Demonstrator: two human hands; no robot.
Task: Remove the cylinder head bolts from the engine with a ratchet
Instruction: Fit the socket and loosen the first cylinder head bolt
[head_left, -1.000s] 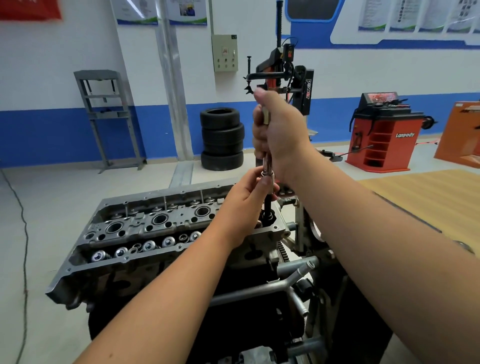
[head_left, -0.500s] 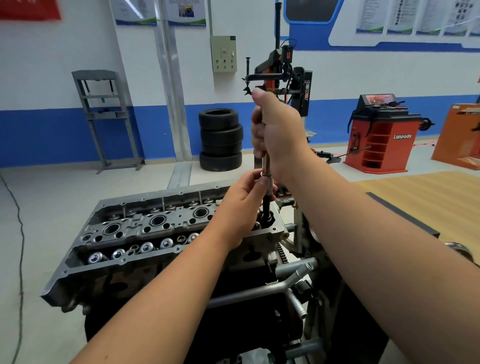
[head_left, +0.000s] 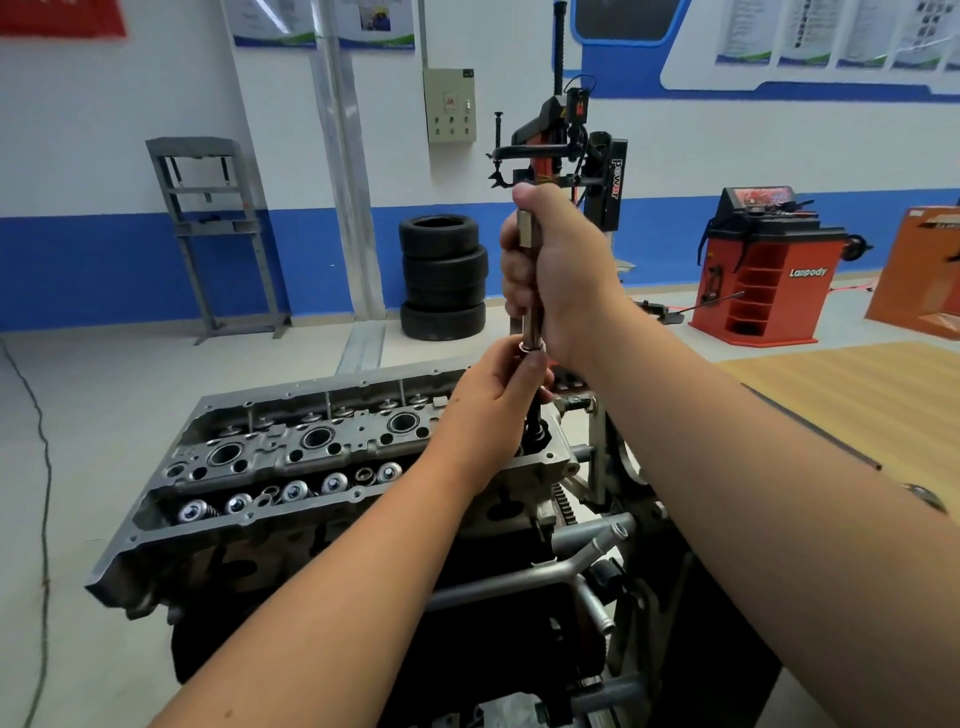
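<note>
A grey cylinder head (head_left: 291, 447) sits on top of a dark engine on a stand, with open bores and valve springs showing. At its right end a steel extension bar (head_left: 531, 325) stands upright, and its dark lower end goes down to a bolt hole (head_left: 536, 434). My right hand (head_left: 558, 270) is wrapped around the upper part of the bar. My left hand (head_left: 498, 402) pinches the bar lower down, just above the head. The bolt itself is hidden by my left hand and the tool.
A stack of tyres (head_left: 442, 278) and a tyre changer (head_left: 571, 156) stand behind the engine. A red wheel balancer (head_left: 763, 270) is at the right, a grey press frame (head_left: 208, 228) at the left. A cable (head_left: 44, 467) runs along the floor.
Both hands keep the same hold on the upright bar. The view has shifted slightly; the tool and engine show no clear movement.
</note>
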